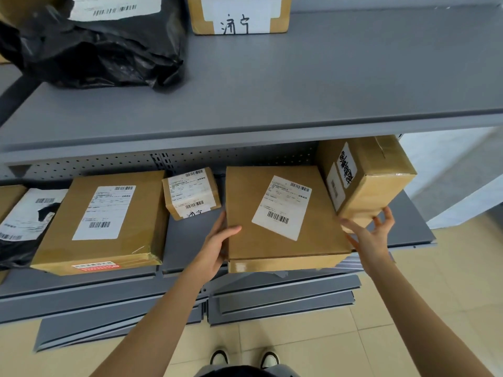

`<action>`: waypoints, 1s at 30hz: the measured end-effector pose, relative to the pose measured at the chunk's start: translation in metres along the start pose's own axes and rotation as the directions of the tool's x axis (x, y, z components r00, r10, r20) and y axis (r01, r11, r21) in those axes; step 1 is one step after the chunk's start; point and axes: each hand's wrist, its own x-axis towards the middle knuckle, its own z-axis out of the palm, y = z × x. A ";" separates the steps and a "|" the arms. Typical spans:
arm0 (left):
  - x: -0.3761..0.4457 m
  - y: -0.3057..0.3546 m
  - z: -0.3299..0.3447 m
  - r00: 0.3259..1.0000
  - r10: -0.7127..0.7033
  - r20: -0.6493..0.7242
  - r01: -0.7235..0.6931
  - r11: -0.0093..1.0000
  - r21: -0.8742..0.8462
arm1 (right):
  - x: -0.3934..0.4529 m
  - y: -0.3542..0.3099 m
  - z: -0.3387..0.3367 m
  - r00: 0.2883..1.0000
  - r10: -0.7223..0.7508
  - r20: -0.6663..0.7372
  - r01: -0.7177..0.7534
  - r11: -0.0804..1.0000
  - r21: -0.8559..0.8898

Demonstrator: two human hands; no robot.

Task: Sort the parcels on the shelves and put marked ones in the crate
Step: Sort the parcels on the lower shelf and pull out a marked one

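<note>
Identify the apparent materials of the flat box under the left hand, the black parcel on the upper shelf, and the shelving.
Flat box: matte brown cardboard, paper label. Black parcel: thin glossy plastic film, crumpled. Shelving: probably grey-painted metal, judging by its perforated back panel.

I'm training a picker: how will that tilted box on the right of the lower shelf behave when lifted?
The tilted box is probably stiff: crisp taped cardboard edges. It leans on the flat box, so it may tip. The right hand only touches its end, so it could slip.
</note>
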 end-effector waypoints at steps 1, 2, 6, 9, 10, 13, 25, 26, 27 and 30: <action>0.001 -0.003 -0.002 1.000 -0.005 -0.010 0.005 1.000 -0.014 | -0.002 0.002 0.000 1.000 -0.015 0.010 0.015 1.000 -0.022; 0.002 -0.006 -0.004 1.000 -0.010 -0.018 0.010 1.000 -0.028 | -0.004 0.005 0.000 0.999 -0.032 0.024 0.033 0.999 -0.042; 0.008 -0.014 -0.008 0.999 -0.027 -0.035 0.025 0.998 -0.061 | -0.008 0.011 0.001 0.995 -0.060 0.078 0.068 0.993 -0.096; 0.015 -0.016 -0.009 0.998 -0.030 -0.050 0.027 0.998 -0.055 | -0.010 0.015 0.000 0.993 -0.008 0.117 0.023 0.991 -0.129; 0.018 -0.016 -0.009 0.997 -0.027 -0.065 0.024 0.998 -0.052 | -0.010 0.016 0.000 0.992 0.011 0.129 0.008 0.990 -0.141; 0.025 -0.014 -0.012 0.986 -0.009 -0.166 -0.004 0.997 -0.080 | -0.010 0.018 0.001 0.988 0.036 0.150 -0.010 0.985 -0.171; 0.055 0.029 -0.057 0.953 0.029 -0.302 -0.053 0.996 -0.075 | -0.003 0.026 0.012 0.995 0.030 0.100 -0.012 0.985 -0.174; 0.057 0.031 -0.058 0.953 0.027 -0.303 -0.048 0.997 -0.064 | -0.002 0.026 0.012 0.995 0.030 0.095 -0.013 0.984 -0.177; 0.058 0.033 -0.059 0.953 0.024 -0.301 -0.043 0.998 -0.056 | -0.002 0.026 0.012 0.995 0.031 0.091 -0.014 0.984 -0.180; 0.058 0.033 -0.054 0.961 0.011 -0.277 -0.019 0.999 -0.026 | 0.000 0.025 0.012 0.996 0.021 0.085 -0.005 0.983 -0.185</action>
